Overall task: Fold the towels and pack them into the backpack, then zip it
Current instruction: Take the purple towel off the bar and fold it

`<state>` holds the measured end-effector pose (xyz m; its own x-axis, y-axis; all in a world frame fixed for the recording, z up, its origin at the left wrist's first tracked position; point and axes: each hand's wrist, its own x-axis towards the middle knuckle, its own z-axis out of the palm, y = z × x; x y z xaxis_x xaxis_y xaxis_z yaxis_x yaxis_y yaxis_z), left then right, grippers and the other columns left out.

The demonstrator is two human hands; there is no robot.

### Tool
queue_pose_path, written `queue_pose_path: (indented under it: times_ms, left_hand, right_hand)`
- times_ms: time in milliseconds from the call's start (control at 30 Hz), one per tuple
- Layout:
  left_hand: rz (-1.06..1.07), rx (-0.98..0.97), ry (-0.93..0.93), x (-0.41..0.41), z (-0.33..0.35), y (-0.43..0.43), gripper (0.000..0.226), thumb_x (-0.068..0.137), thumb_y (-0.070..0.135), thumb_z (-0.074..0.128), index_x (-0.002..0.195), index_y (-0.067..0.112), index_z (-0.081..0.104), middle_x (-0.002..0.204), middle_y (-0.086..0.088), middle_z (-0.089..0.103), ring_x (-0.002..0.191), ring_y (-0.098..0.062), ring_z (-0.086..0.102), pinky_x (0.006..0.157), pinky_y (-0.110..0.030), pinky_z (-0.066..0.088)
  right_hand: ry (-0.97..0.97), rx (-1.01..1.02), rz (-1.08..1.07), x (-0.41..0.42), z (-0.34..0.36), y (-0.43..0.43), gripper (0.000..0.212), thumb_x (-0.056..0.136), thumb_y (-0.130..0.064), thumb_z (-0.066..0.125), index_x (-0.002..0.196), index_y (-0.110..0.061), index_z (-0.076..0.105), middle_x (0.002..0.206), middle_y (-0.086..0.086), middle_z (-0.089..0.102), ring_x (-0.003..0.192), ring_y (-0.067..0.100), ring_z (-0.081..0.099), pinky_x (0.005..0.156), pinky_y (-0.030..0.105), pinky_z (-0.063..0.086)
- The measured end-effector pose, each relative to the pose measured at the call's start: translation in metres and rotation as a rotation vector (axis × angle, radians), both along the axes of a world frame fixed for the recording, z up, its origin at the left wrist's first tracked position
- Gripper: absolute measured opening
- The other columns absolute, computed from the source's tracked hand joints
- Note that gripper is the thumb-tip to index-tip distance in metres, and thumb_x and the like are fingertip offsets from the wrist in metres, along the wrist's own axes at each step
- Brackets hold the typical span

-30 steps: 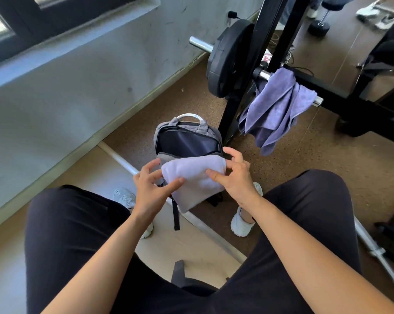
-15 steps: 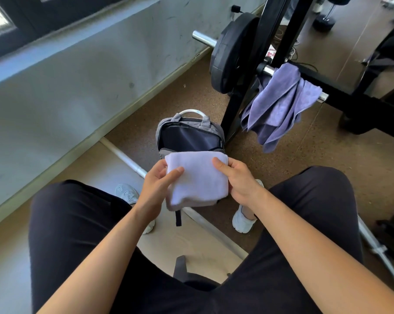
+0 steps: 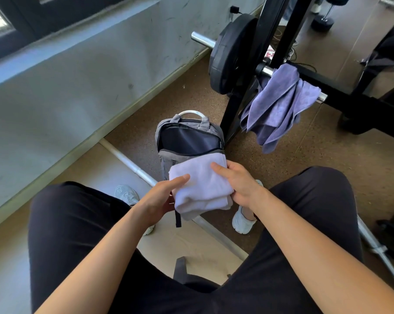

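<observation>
Item: white towel (image 3: 200,184), folded to a compact stack of layers, held above the floor (image 3: 304,177) just in front of the backpack (image 3: 189,141), its far edge overlapping the bag's front lip. Left hand (image 3: 159,197) grips the left edge – one digit straight across the top, the other fingers hidden beneath. Right hand (image 3: 241,182) grips the right edge the same way, thumb on top, fingers curled under. Backpack stands upright on the floor beside the rack post, main compartment unzipped, dark lining showing. Second item: purple towel (image 3: 279,105), unfolded, draped over the barbell (image 3: 202,39). Step in hand, by judgement: folding done on the first towel, packing about to begin. Next move calls for tipping the stack forward and down into the opening without letting the layers spread. Change from a second ago – the hanging lower part is now gathered up, and the bundle sits squarer.
</observation>
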<state>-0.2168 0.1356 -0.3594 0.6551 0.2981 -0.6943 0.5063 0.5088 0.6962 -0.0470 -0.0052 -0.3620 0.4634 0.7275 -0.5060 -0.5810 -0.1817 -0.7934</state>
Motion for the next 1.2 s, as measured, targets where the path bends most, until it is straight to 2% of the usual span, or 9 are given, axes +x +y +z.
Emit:
queue_pose_path:
  times_ms: [133, 300, 400, 533, 700, 867, 1000, 1133, 1200]
  left_hand:
    - [0.089, 0.056, -0.082, 0.001, -0.001, 0.000, 0.031, 0.094, 0.026, 0.070, 0.110, 0.000, 0.073, 0.105, -0.020, 0.078, 0.096, -0.029, 0.072, 0.076, -0.032, 0.059]
    - [0.101, 0.002, -0.218, -0.002, 0.002, 0.004, 0.046, 0.086, 0.023, 0.072, 0.121, -0.006, 0.067, 0.112, -0.025, 0.074, 0.098, -0.032, 0.071, 0.079, -0.033, 0.060]
    - [0.105, -0.020, -0.257, -0.004, 0.001, 0.006, 0.051, 0.083, 0.023, 0.072, 0.124, -0.007, 0.065, 0.112, -0.027, 0.072, 0.098, -0.035, 0.069, 0.081, -0.037, 0.058]
    - [0.120, 0.093, -0.258, -0.005, -0.001, 0.009, 0.045, 0.078, 0.018, 0.076, 0.118, -0.001, 0.069, 0.106, -0.018, 0.076, 0.096, -0.029, 0.072, 0.080, -0.034, 0.060]
    - [0.137, 0.103, -0.275, -0.005, 0.002, 0.011, 0.036, 0.088, 0.004, 0.070, 0.122, -0.005, 0.065, 0.116, -0.025, 0.072, 0.102, -0.035, 0.069, 0.094, -0.044, 0.057]
    - [0.116, 0.018, -0.311, -0.003, 0.008, 0.006, 0.046, 0.091, 0.029, 0.067, 0.133, 0.011, 0.061, 0.127, -0.016, 0.071, 0.110, -0.029, 0.072, 0.093, -0.043, 0.059]
    - [0.210, -0.080, -0.277, -0.004, 0.008, 0.010, 0.072, 0.081, 0.038, 0.078, 0.142, 0.009, 0.052, 0.138, -0.022, 0.063, 0.119, -0.036, 0.068, 0.089, -0.044, 0.060]
    - [0.057, -0.142, -0.238, -0.006, 0.014, 0.003, 0.071, 0.058, 0.046, 0.092, 0.117, 0.013, 0.070, 0.117, -0.010, 0.077, 0.103, -0.021, 0.076, 0.079, -0.028, 0.061]
    - [0.063, -0.071, -0.229, -0.004, 0.012, 0.001, 0.056, 0.071, 0.036, 0.082, 0.120, 0.011, 0.068, 0.116, -0.011, 0.077, 0.103, -0.024, 0.075, 0.082, -0.030, 0.061]
  right_hand:
    - [0.048, 0.026, 0.002, 0.000, 0.003, -0.001, 0.040, 0.096, -0.018, 0.064, 0.130, 0.002, 0.062, 0.129, 0.022, 0.067, 0.118, 0.034, 0.065, 0.098, 0.041, 0.054]
    - [0.040, -0.047, 0.178, 0.003, 0.000, -0.005, 0.052, 0.084, -0.035, 0.076, 0.129, -0.012, 0.067, 0.127, 0.013, 0.070, 0.123, 0.032, 0.064, 0.110, 0.051, 0.045]
    - [-0.028, -0.051, 0.189, 0.002, 0.002, -0.005, 0.045, 0.084, -0.024, 0.079, 0.124, -0.008, 0.069, 0.124, 0.015, 0.071, 0.120, 0.033, 0.065, 0.103, 0.048, 0.051]
    - [-0.202, -0.034, 0.133, 0.001, 0.006, -0.004, 0.033, 0.085, 0.000, 0.074, 0.117, -0.004, 0.067, 0.119, 0.017, 0.072, 0.106, 0.024, 0.071, 0.082, 0.028, 0.059]
    - [-0.330, -0.037, 0.131, 0.001, 0.011, -0.006, 0.037, 0.085, 0.005, 0.073, 0.120, -0.004, 0.063, 0.116, 0.013, 0.071, 0.101, 0.016, 0.071, 0.082, 0.024, 0.059]
    - [-0.344, 0.051, 0.146, 0.006, 0.015, -0.008, 0.056, 0.086, 0.005, 0.072, 0.137, -0.007, 0.053, 0.128, 0.015, 0.066, 0.118, 0.027, 0.066, 0.095, 0.038, 0.057]
    - [-0.273, 0.172, 0.129, 0.005, 0.020, -0.008, 0.066, 0.085, 0.010, 0.068, 0.144, -0.010, 0.046, 0.137, 0.016, 0.061, 0.124, 0.027, 0.062, 0.095, 0.036, 0.055]
    - [-0.216, 0.229, 0.188, 0.004, 0.020, -0.009, 0.067, 0.087, 0.013, 0.064, 0.146, -0.012, 0.043, 0.140, 0.019, 0.057, 0.128, 0.031, 0.059, 0.100, 0.040, 0.053]
    - [-0.212, 0.225, 0.216, 0.003, 0.021, -0.010, 0.067, 0.087, 0.013, 0.064, 0.146, -0.011, 0.043, 0.140, 0.021, 0.056, 0.128, 0.032, 0.059, 0.102, 0.042, 0.052]
